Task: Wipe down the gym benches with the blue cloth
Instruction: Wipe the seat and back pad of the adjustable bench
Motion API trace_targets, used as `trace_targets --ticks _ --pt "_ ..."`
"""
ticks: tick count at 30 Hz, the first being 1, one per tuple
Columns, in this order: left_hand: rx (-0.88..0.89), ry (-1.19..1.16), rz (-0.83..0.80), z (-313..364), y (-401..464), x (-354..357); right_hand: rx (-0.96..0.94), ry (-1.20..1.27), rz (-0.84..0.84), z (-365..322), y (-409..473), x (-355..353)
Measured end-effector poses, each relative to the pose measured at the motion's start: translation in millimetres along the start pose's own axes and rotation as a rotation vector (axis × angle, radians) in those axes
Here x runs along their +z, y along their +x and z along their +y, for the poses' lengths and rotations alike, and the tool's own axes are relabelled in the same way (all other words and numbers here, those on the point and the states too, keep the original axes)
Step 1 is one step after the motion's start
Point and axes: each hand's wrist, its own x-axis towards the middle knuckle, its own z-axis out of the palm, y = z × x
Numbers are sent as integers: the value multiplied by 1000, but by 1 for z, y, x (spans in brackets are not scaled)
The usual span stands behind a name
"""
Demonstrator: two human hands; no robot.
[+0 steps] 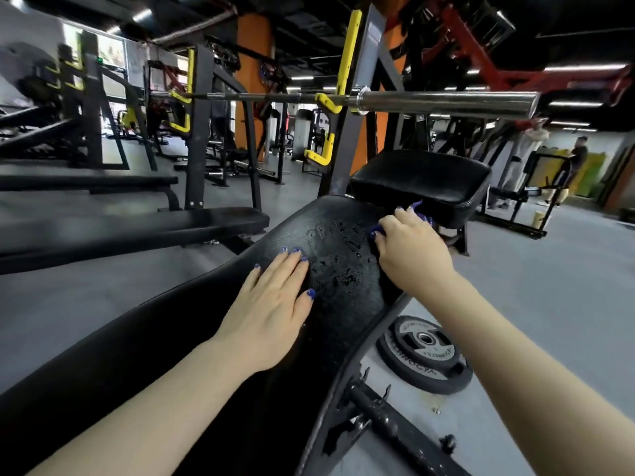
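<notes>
A long black padded bench [220,324] runs from the lower left up to the middle, its worn top end flecked with cracks. A separate black seat pad [422,180] sits just beyond it. My left hand [271,304] lies flat and empty on the bench pad, fingers spread. My right hand [409,249] presses down at the bench's upper right edge, closed on the blue cloth [417,209], of which only small bits show past my fingers and under my palm.
A steel barbell [443,101] rests on yellow hooks [328,103] above the bench. A black weight plate [424,353] lies on the grey floor to the right. Another flat bench [137,228] stands at left. Two people [577,156] stand far right.
</notes>
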Motion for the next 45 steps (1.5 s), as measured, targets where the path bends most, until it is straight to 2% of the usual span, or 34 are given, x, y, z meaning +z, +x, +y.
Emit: trace_targets --ticks 2,5,10,19,22,28,32,34,39,45 --pt "-65 42 -10 6 -16 -8 8 -3 -13 -11 -18 -8" --pt "-158 -58 -85 8 -52 -16 -14 25 -72 -23 -38 -18" --pt "-213 -56 -155 3 -102 -16 -109 112 -132 -32 -63 -32" --pt "-224 -77 -57 3 -120 -2 -229 136 -202 -27 -78 -47" --pt "-211 -55 -32 0 -121 2 -216 178 -250 -22 -68 -45" --pt "-199 -72 17 -1 -123 3 -143 188 -98 -24 -59 -31" --pt "-207 -66 21 1 -124 1 -268 186 -65 -13 -68 -35" --pt "-207 -76 18 0 -124 1 -272 185 -101 -7 -59 -39" --pt "-212 -82 36 -2 -124 1 -147 134 -254 -14 12 -23" --pt "-221 -84 16 -2 -125 1 -51 31 -308 -65 92 25"
